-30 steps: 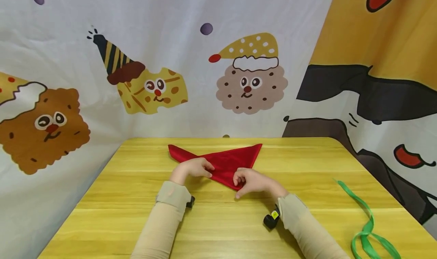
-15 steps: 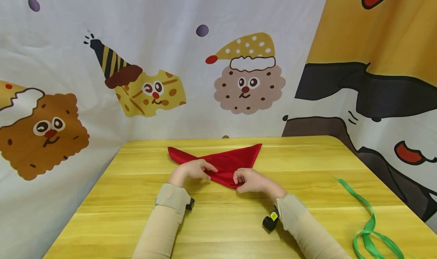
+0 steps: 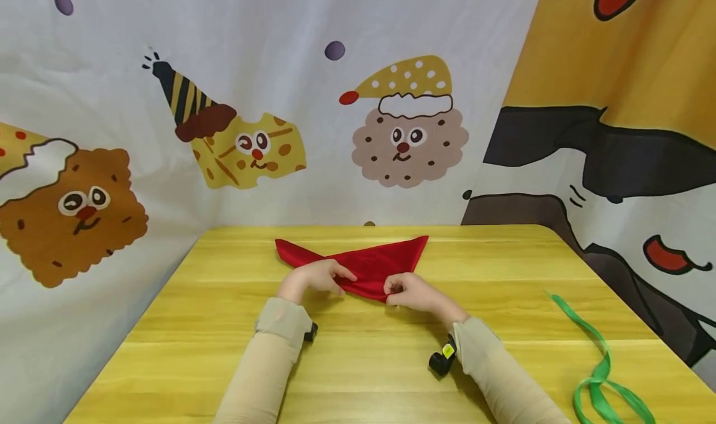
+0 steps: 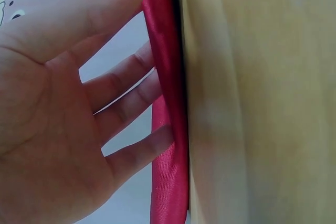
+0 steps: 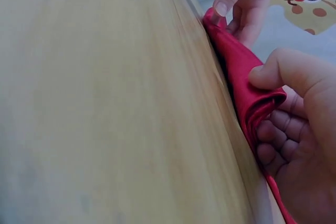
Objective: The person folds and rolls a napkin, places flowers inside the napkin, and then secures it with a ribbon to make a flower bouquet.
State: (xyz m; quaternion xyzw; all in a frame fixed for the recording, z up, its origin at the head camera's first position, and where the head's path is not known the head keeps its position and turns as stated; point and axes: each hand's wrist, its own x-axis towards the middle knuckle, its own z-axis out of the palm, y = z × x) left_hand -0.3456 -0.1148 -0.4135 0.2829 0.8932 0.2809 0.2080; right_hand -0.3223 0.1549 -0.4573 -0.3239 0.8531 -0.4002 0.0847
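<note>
- While its thumb presses on top of a rolled fold, the right hand curls its fingers under it, pinching the near corner of the red cloth.
- Spread more loosely, the left hand rests its fingertips on the cloth's near edge, with a wide gap between thumb and fingers.
- The cloth lies on the desk at the far side, between and beyond both hands, one pointed end to the left and one to the right.
- Beige sleeves cover both forearms, and a small black camera sits at the right wrist.
- A green ribbon lies looped on the desk, well apart, to the right of the right arm.
- Behind the desk hangs a pale curtain printed with cartoon snacks in party hats.
</note>
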